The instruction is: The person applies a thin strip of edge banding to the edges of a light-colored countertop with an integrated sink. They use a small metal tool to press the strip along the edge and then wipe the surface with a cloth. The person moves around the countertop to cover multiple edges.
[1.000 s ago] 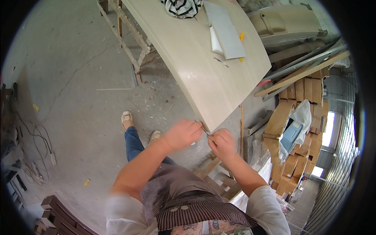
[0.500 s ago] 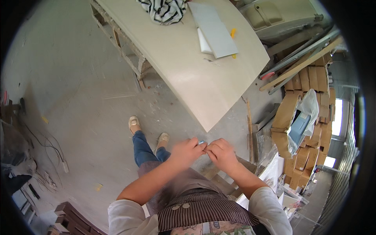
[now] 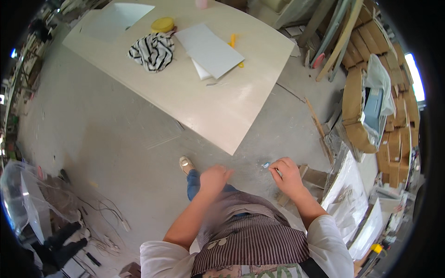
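My right hand [image 3: 287, 176] is held out over the floor with its thumb and fingers curled into a pinch. Right at its fingertips is a small blue-and-white piece [image 3: 265, 165]; its kind is too small to make out, and I cannot tell whether the fingers touch it. Apart from it, my left hand [image 3: 216, 179] hovers in front of my striped apron [image 3: 252, 231]. That hand is smeared by motion and most of its fingers are hidden. Beyond both hands lies the near corner of a cream tabletop [image 3: 218, 123], which neither hand touches.
On the tabletop lie a striped cloth [image 3: 153, 52], a yellow round thing [image 3: 162, 25], white panels [image 3: 211, 50] and a yellow tool [image 3: 232, 41]. Cardboard boxes [image 3: 394, 153] and long planks [image 3: 340, 39] crowd the right. Cables [image 3: 109, 208] trail across the floor at left.
My hands, together before, are now apart. The blue-and-white piece has gone from between them to the right hand's fingertips. The view has shifted, showing more of the tabletop.
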Motion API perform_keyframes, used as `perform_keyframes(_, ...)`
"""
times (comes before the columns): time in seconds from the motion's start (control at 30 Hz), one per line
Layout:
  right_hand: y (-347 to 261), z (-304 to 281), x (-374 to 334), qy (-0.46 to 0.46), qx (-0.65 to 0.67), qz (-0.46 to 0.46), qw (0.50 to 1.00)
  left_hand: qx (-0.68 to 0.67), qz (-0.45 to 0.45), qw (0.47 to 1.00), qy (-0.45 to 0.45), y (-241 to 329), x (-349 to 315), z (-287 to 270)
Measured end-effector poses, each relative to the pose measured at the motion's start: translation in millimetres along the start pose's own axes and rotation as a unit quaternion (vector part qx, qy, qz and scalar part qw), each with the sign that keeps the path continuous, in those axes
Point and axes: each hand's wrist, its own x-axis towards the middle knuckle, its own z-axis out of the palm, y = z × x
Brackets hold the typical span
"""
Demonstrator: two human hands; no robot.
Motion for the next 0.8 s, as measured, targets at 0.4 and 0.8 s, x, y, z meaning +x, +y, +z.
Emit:
perform_keyframes(0.4, -6.0, 18.9, -58.8, 0.033, 0.117, 0.095, 0.988, 0.006, -0.065, 0.990, 0.129, 53.3, 36.0, -48.2)
perform_keyframes(0.8, -12.3, 20.7, -65.8, 0.037, 0.172, 0.125, 0.976, 0.044, -0.223, 0.974, 0.017, 4.2, 16.4, -47.2)
